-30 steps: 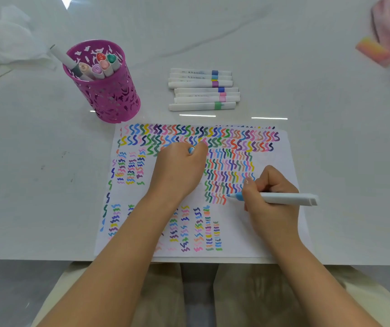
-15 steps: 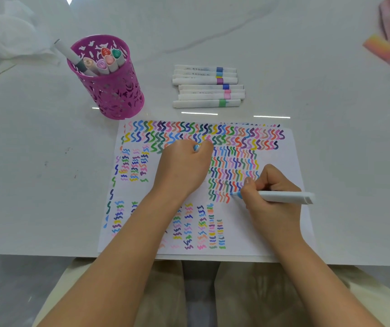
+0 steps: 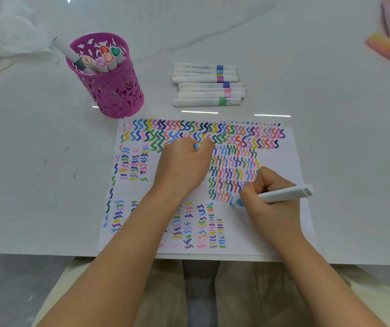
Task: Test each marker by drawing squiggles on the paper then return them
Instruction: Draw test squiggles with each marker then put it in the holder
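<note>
On the glossy white marble table (image 3: 330, 161), where print on the spare markers (image 3: 207, 84) was too small to read, your left hand (image 3: 182, 166) fisted a blue cap (image 3: 197, 146) on the paper (image 3: 281, 161) while your right hand (image 3: 268, 199) gripped the marker (image 3: 285, 194), tip touching the sheet.

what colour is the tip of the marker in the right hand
Light blue, seen in the head view: marker in the right hand.
</note>
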